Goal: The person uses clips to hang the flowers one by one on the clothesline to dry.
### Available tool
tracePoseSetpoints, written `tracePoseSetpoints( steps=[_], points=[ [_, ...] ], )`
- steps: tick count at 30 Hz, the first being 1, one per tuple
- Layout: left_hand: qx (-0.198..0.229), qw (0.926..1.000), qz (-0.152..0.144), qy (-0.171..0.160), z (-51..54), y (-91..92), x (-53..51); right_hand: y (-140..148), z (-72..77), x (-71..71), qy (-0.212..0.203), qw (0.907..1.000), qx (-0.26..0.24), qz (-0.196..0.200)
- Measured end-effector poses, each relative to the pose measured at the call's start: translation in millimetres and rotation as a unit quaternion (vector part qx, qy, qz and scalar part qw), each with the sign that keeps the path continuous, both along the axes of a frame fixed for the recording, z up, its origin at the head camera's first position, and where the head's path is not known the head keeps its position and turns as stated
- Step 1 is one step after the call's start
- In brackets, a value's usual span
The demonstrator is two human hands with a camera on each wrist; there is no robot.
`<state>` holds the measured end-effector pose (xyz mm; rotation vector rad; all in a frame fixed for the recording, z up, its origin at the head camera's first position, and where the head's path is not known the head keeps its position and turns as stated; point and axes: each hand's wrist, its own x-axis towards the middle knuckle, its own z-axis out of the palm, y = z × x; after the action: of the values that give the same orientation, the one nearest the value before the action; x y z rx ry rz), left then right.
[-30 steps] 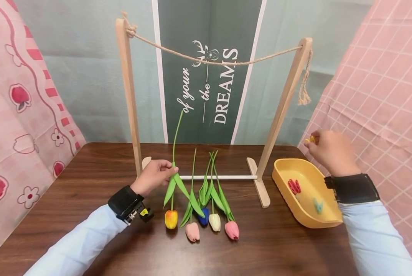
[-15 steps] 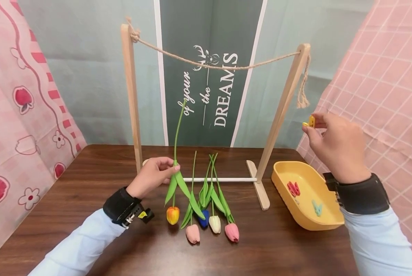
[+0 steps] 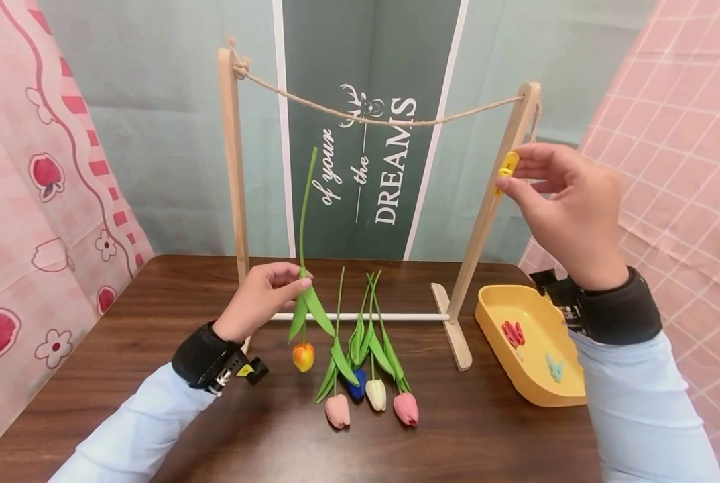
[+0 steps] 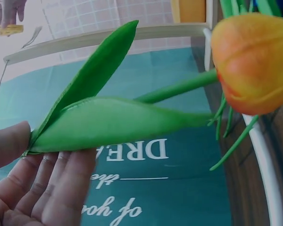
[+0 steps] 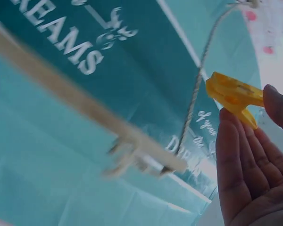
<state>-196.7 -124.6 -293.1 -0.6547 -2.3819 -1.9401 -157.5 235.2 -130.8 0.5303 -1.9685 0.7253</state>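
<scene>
My left hand point(image 3: 263, 295) pinches the stem of an orange-yellow tulip point(image 3: 303, 357) where its leaves branch off; the bloom hangs downward and the bare stem points up. In the left wrist view the tulip's head point(image 4: 254, 63) fills the right side, its leaves between thumb and fingers. Between right thumb and fingertips my right hand point(image 3: 571, 208) pinches a yellow clothespin point(image 3: 507, 172), held in front of the frame's right post. The right wrist view shows the same clothespin point(image 5: 233, 94) close up. A twine rope point(image 3: 390, 122) sags between the two wooden posts above both hands.
Peach point(image 3: 338, 411), blue point(image 3: 356, 386), white point(image 3: 376, 394) and pink point(image 3: 406, 408) tulips lie on the wooden table. A yellow tray point(image 3: 531, 376) at right contains red point(image 3: 513, 333) and pale green clothespins point(image 3: 555, 368). The wooden frame point(image 3: 232, 161) has a white crossbar point(image 3: 390, 316).
My right hand has risen from above the tray and moved left with the yellow clothespin. My left hand has lifted the orange-yellow tulip slightly.
</scene>
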Motion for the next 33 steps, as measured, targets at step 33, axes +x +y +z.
tracePoseSetpoints(
  steps=[33],
  points=[
    [0.051,0.9977,0.034,0.03,36.3,-5.2,-17.3,-125,76.3,-69.8,-0.129,0.9053,-0.239,0.326]
  ],
)
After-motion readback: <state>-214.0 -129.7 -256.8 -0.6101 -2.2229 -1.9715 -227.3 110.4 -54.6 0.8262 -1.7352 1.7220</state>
